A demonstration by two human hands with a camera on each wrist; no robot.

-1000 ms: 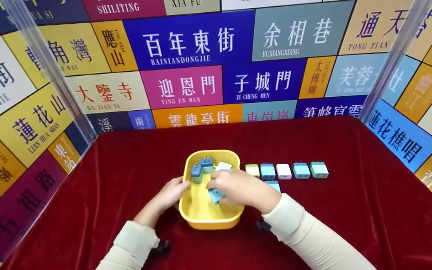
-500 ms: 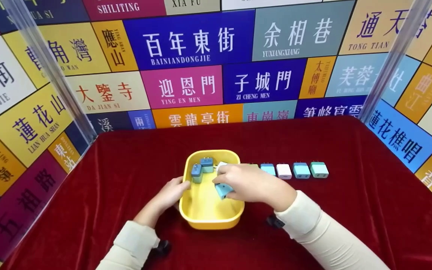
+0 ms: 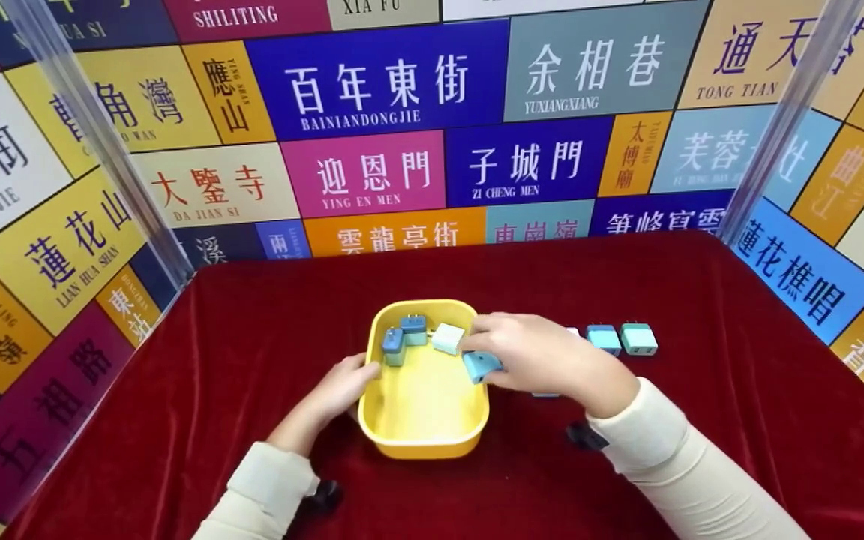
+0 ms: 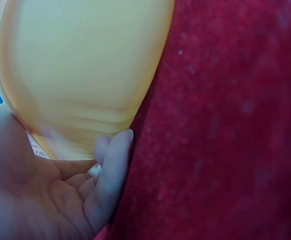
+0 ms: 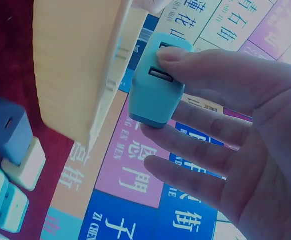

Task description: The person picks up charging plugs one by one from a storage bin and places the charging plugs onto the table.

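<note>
My left hand (image 3: 343,384) grips the left side of a yellow plastic bin (image 3: 426,450), thumb over the rim; in the left wrist view its fingers curl against the bin's outer wall (image 4: 90,55). My right hand (image 3: 544,356) pinches a light-blue USB wall charger (image 3: 481,367) above the bin's right rim. Its two USB ports face the right wrist camera, with the thumb (image 5: 173,55) across one of them. Inside the bin, at the far end, lie two blue-and-green chargers, one upright charger (image 3: 393,346) and another charger (image 3: 414,330), plus a white charger (image 3: 448,338).
Right of the bin, chargers stand on the red velvet cloth (image 3: 289,315): a blue-topped charger (image 3: 603,340) and a green charger (image 3: 638,340) show, others are partly hidden behind my right hand. A wall of coloured sign panels (image 3: 376,79) and clear posts (image 3: 784,127) border the table.
My right hand has lifted the light-blue charger from inside the bin and carried it right to the rim. The white charger now shows fully. My left hand and the bin stay put.
</note>
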